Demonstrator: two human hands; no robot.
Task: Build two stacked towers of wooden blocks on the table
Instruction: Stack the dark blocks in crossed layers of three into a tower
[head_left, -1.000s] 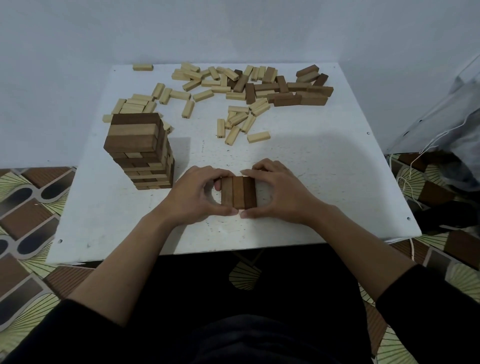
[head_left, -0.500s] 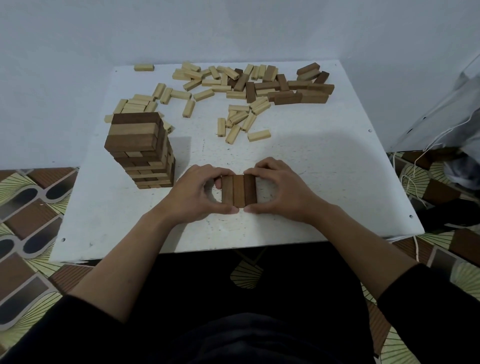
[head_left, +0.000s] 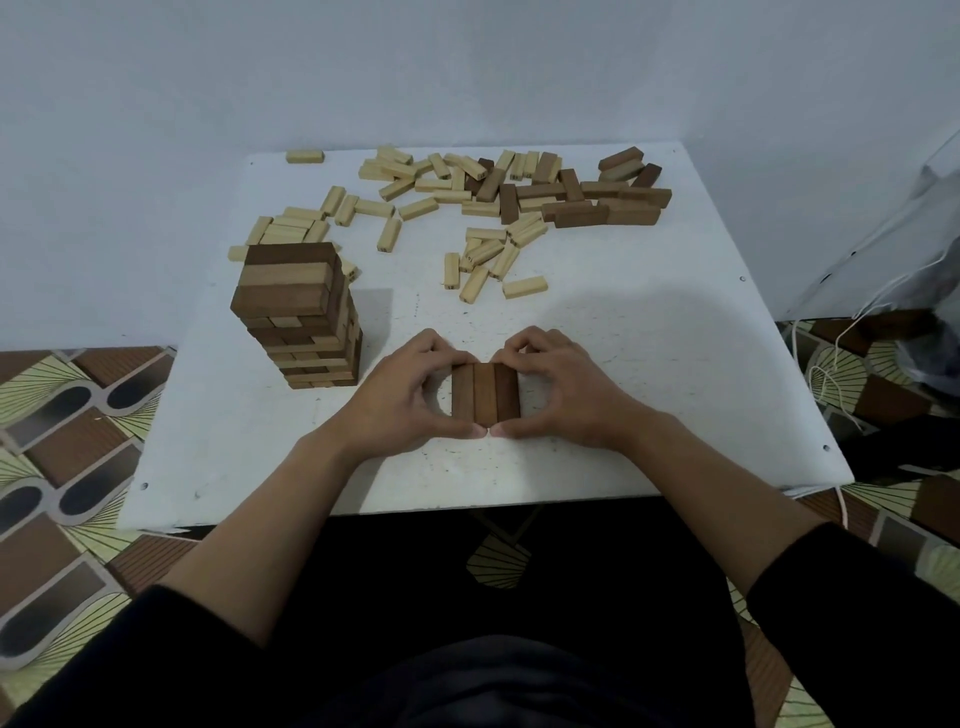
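Three dark wooden blocks (head_left: 484, 393) lie side by side as one flat row near the front of the white table (head_left: 649, 364). My left hand (head_left: 402, 397) grips the row's left side, thumb at the near end and fingers curled over the far end. My right hand (head_left: 563, 392) grips the right side the same way, and the two thumb tips nearly meet in front of the blocks. A tower of stacked dark and light blocks (head_left: 298, 317) stands at the left of the table, a hand's width from my left hand.
Loose light blocks (head_left: 483, 260) lie scattered over the middle and back of the table. A heap of dark blocks (head_left: 602, 200) sits at the back right. A grey wall rises right behind the table. White cords (head_left: 831, 374) hang beside its right edge over a patterned floor.
Both hands have closed in a little tighter on the row of three blocks, with the thumbs now meeting in front. The blocks themselves have stayed in place.
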